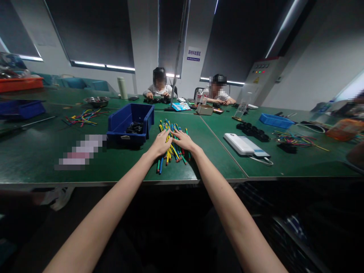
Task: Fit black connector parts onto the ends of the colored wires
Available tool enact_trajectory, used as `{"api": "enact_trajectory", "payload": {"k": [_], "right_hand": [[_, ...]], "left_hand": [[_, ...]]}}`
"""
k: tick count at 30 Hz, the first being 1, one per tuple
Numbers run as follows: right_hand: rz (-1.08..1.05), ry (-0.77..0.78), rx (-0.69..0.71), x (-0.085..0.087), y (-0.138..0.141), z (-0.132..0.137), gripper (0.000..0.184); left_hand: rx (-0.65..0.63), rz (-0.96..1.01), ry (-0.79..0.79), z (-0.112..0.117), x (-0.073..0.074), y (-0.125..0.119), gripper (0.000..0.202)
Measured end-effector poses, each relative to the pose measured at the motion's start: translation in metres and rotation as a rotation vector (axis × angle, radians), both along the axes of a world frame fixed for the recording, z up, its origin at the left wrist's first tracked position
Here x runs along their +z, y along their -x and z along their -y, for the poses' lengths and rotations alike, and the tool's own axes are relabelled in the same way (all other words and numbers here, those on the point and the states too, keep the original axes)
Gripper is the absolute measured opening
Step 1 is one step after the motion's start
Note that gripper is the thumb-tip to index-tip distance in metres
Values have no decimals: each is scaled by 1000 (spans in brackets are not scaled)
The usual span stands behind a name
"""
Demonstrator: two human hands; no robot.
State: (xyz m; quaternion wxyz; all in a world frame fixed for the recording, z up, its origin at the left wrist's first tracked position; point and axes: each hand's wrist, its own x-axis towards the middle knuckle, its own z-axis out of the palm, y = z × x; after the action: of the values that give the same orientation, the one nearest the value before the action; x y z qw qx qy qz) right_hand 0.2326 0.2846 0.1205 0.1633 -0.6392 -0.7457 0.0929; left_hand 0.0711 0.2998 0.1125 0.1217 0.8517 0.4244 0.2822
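Note:
A pile of short coloured wires (172,125), yellow, blue, green and red, lies on the green table (127,167) right in front of me. My left hand (160,143) rests flat on the left side of the pile, fingers stretched forward. My right hand (184,139) lies on the right side of the pile, fingers spread and pointing left toward the other hand. Neither hand grips anything. Just left of the pile stands a blue bin (129,123) with black parts inside.
A white power bank with cable (245,145) lies to the right, beyond it black parts (253,131), a blue tray (275,121) and more wires (295,140). Another wire bundle (82,116) and a metal bowl (96,101) sit left. Two people work at the far side.

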Motion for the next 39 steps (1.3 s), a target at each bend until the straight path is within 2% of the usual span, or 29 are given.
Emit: {"api": "enact_trajectory", "payload": {"k": [5, 8, 12, 17, 19, 23, 27, 31, 36, 39], "right_hand": [[-19, -61, 14, -2, -2, -1, 59], [-48, -158, 60, -2, -5, 1, 61], [-117, -238, 71, 2, -7, 6, 55], [-111, -276, -54, 9, -11, 10, 52], [-78, -245, -48, 7, -12, 10, 58], [-4, -79, 21, 1, -14, 7, 76], [14, 49, -79, -1, -18, 7, 86], [9, 94, -151, 1, -22, 10, 88], [2, 103, -135, 2, -20, 11, 89], [1, 84, -120, 0, -19, 9, 89]], "left_hand": [[232, 5, -22, -8, -4, 5, 49], [276, -30, -1, -9, -6, 7, 48], [222, -36, -19, -3, -5, 6, 59], [3, -211, -29, 7, 1, 5, 51], [19, -241, -27, 8, 2, 5, 49], [161, -182, -3, 2, -2, 5, 51], [289, -99, -7, 0, -3, 7, 51], [286, -87, -98, 9, 4, 7, 49], [293, -189, 79, 14, 4, 6, 65], [241, -174, 45, 13, 3, 5, 65]]}}
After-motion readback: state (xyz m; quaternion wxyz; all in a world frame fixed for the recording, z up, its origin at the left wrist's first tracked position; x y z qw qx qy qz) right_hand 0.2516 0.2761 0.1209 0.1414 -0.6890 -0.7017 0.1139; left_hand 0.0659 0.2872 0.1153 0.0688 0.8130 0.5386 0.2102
